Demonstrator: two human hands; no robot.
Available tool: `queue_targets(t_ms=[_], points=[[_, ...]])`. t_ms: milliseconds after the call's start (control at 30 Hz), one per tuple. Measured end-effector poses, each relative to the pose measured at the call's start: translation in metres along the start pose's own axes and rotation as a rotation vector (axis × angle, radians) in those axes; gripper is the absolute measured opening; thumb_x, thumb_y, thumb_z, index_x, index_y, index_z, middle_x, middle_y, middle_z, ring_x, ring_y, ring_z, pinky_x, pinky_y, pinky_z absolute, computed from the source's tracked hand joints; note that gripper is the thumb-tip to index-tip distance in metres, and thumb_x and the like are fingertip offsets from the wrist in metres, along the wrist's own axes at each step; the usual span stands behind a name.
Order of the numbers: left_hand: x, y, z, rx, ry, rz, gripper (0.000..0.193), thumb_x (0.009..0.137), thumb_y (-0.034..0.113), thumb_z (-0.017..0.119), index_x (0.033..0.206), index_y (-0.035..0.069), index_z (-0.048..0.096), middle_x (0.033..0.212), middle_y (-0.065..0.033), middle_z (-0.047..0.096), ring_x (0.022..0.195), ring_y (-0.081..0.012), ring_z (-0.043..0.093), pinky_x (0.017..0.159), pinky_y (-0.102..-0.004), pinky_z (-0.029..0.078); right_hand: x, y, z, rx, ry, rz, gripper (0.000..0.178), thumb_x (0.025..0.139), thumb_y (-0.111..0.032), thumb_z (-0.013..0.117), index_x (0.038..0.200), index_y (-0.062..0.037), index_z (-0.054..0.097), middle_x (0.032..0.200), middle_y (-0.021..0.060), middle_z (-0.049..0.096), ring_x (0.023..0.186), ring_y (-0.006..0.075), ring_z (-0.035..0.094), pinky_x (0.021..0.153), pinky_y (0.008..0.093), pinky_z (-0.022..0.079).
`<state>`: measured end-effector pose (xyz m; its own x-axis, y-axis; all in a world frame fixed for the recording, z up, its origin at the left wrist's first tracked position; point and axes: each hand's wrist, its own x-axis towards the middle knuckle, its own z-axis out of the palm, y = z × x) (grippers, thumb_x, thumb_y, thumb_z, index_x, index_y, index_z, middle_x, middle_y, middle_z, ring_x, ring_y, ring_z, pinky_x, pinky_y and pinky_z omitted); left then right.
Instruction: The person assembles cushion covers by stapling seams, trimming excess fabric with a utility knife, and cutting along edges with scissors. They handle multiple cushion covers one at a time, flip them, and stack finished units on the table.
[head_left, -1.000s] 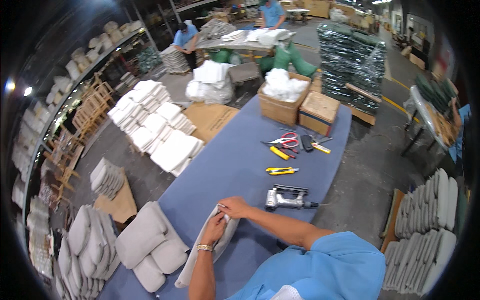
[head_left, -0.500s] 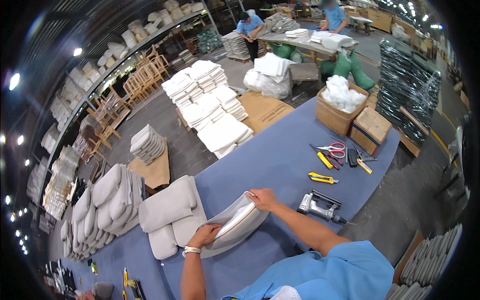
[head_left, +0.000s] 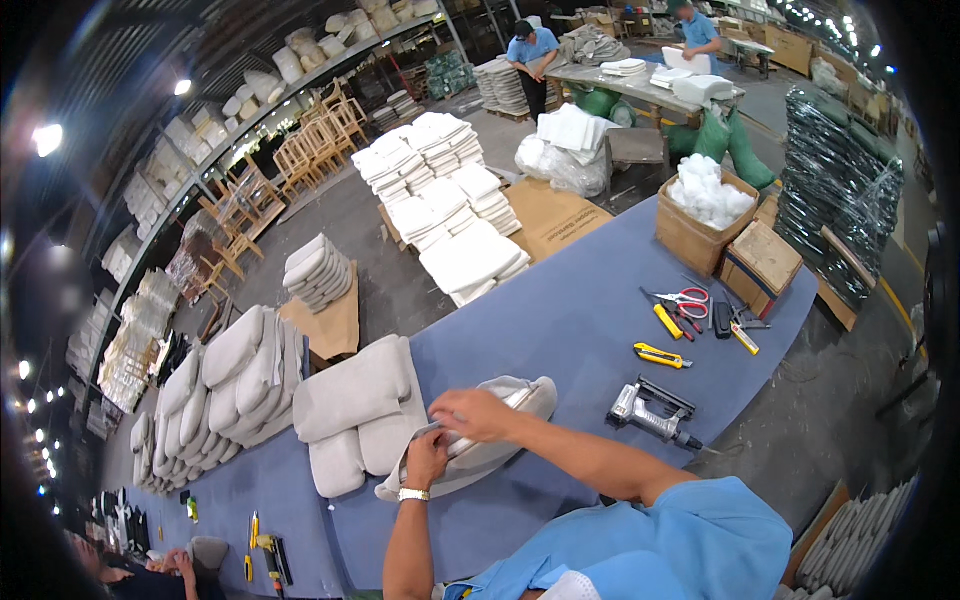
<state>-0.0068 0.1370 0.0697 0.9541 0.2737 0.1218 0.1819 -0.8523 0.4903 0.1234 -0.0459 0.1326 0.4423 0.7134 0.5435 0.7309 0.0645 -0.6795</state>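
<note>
A grey fabric seat cushion cover [head_left: 540, 400] lies on the blue-topped table in front of me, its opening facing up, with white padding [head_left: 516, 398] inside. My left hand [head_left: 427, 460] is closed on the cover's edge at its left end. Over that same end, close above the left fingers, is my right hand [head_left: 474, 414]; it is blurred, and its fingertips do not show clearly. Just left of the cover, finished-looking grey cushions [head_left: 350, 400] lie overlapping on the table.
On the table [head_left: 560, 300] to the right are a staple gun [head_left: 648, 408], a yellow utility knife [head_left: 660, 355], red-handled scissors [head_left: 690, 297] and a box of white stuffing [head_left: 690, 233]. Grey cushion piles [head_left: 240, 380] stand left. Two people work at a far table; another person [head_left: 150, 575] sits lower left.
My right hand has left the cover's far right end and moved left, beside my left hand. The cover's right end now rests on the table. The view has shifted slightly.
</note>
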Motion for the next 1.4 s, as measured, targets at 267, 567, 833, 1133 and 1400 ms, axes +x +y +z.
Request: queue_targets(t_ms=[267, 567, 833, 1133, 1400], points=[[-0.021, 0.003, -0.012, -0.095, 0.08, 0.057, 0.025, 0.097, 0.024, 0.063, 0.106, 0.004, 0.075, 0.095, -0.021, 0.074, 0.088, -0.0414, 0.071, 0.081, -0.0481, 0.055, -0.014, 0.015, 0.038, -0.24, -0.335, 0.203, 0.026, 0.099, -0.034, 0.059, 0.107, -0.0118, 0.07, 0.099, 0.014, 0.075, 0.099, 0.0367, 0.07, 0.084, 0.0503, 0.055], [0.002, -0.009, -0.068, 0.246, -0.627, 0.022, 0.038, 0.091, 0.023, 0.061, 0.127, 0.015, 0.071, 0.113, -0.0172, 0.075, 0.103, -0.0384, 0.071, 0.093, -0.0469, 0.055, -0.039, 0.028, 0.032, -0.275, -0.291, 0.206, 0.034, 0.103, -0.038, 0.055, 0.092, -0.0095, 0.069, 0.082, 0.0177, 0.072, 0.08, 0.0419, 0.07, 0.071, 0.0549, 0.055], [-0.035, -0.01, -0.047, 0.196, -0.103, 0.01, 0.033, 0.097, 0.039, 0.061, 0.107, 0.011, 0.077, 0.089, -0.0163, 0.075, 0.083, -0.0378, 0.072, 0.074, -0.0493, 0.055, -0.049, 0.034, 0.03, -0.25, -0.106, 0.107, 0.032, 0.1, -0.035, 0.059, 0.087, -0.008, 0.07, 0.077, 0.0144, 0.071, 0.074, 0.0382, 0.07, 0.068, 0.0512, 0.055], [-0.066, -0.004, -0.023, 0.123, 0.346, -0.2, 0.05, 0.094, 0.056, 0.064, 0.082, 0.01, 0.079, 0.069, -0.0135, 0.071, 0.065, -0.0348, 0.07, 0.06, -0.0456, 0.053, -0.005, -0.002, -0.013, -0.501, -0.821, 0.161, 0.051, 0.099, -0.055, 0.055, 0.108, -0.0096, 0.076, 0.102, 0.0173, 0.075, 0.098, 0.0373, 0.071, 0.087, 0.0513, 0.055], [-0.056, -0.008, -0.031, -0.139, 0.37, -0.263, 0.054, 0.094, 0.058, 0.066, 0.076, 0.008, 0.077, 0.062, -0.0113, 0.068, 0.057, -0.0322, 0.067, 0.055, -0.0416, 0.05, -0.027, 0.032, -0.037, -0.512, -0.587, 0.193, 0.048, 0.093, -0.056, 0.065, 0.112, -0.0142, 0.077, 0.105, 0.0132, 0.075, 0.101, 0.0346, 0.071, 0.089, 0.0478, 0.054]])
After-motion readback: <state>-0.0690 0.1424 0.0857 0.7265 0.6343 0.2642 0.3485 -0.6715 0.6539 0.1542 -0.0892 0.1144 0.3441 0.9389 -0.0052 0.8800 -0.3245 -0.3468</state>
